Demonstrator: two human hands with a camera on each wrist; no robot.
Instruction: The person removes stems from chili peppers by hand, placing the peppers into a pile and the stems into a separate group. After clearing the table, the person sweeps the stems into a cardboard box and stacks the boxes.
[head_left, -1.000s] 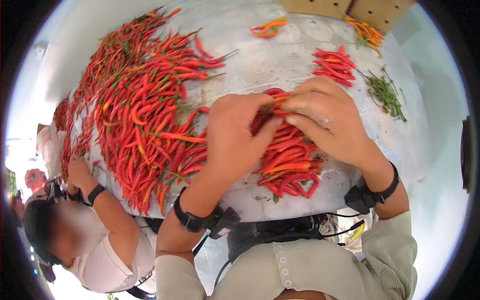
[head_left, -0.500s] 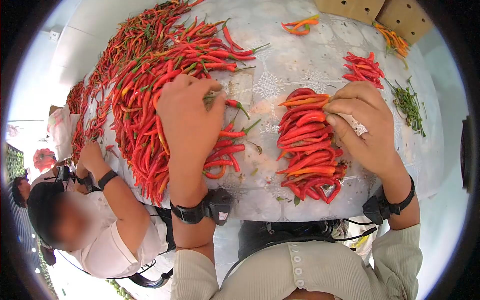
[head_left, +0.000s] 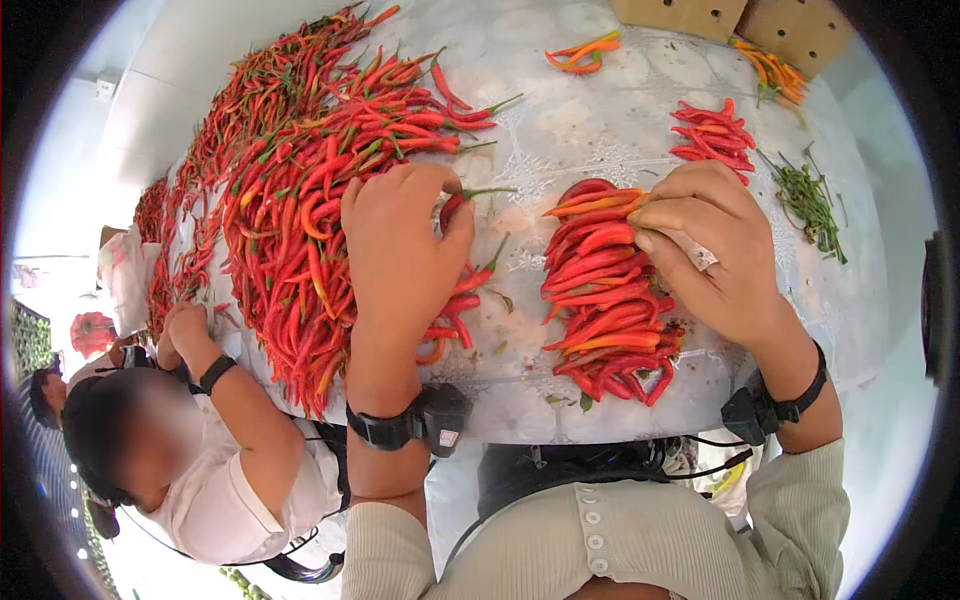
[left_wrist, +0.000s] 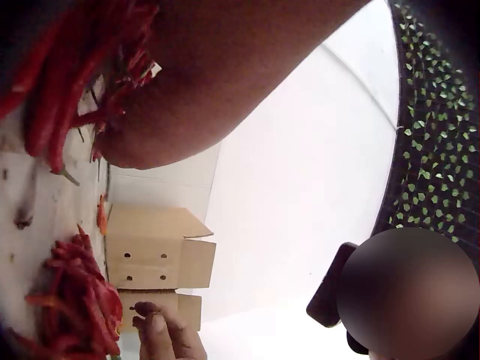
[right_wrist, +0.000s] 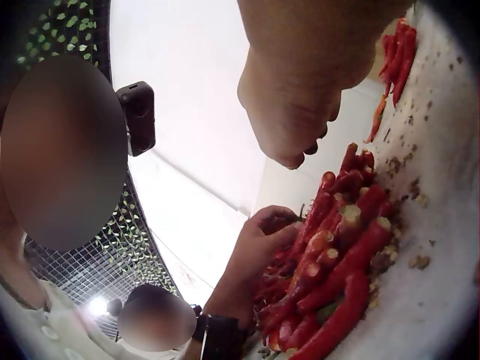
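My left hand [head_left: 405,245] [left_wrist: 180,97] is at the right side of a large heap of red chilies [head_left: 290,220]. Its thumb and fingers grip a red chili [head_left: 452,209] whose green stem points right. A stacked row of stemless chilies [head_left: 600,285] [right_wrist: 352,240] lies between the hands, cut ends toward the right. My right hand [head_left: 712,245] [right_wrist: 292,97] has its fingers loosely bent at the upper right end of this row, beside an orange chili [head_left: 595,203]. No object shows in it; its fingertips partly overlap the chili ends in the head view.
A small red chili pile [head_left: 712,138] and loose green stems [head_left: 812,208] lie at the right. Orange chilies [head_left: 585,55] lie farther back, near cardboard boxes [head_left: 795,40]. At the left, a person in a white shirt [head_left: 220,490] works at the heap.
My left hand moved from the row to the heap and now has a stemmed chili in its fingers. My right hand drew back slightly to the right end of the row.
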